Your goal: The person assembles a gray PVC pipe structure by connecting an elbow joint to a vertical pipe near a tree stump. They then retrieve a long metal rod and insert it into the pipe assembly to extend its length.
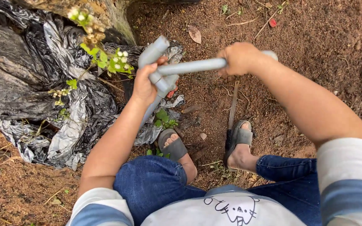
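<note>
Your left hand (144, 83) is closed tight around the grey pipe joint (161, 78), and your right hand (239, 57) is closed around the straight grey pipe (193, 66) which enters it; keep the joint still and push the pipe straight in along its own line, without bending. The straight pipe lies almost level above the soil (323, 37), between 9 and 3 o'clock. The joint's long tube runs from 1 to 7 o'clock, over the black plastic sheet (30, 83).

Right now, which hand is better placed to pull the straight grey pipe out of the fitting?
Probably the right hand: its grip closes around the straight grey pipe near the free end. The left hand holds the grey tee fitting and can keep it steady.
</note>
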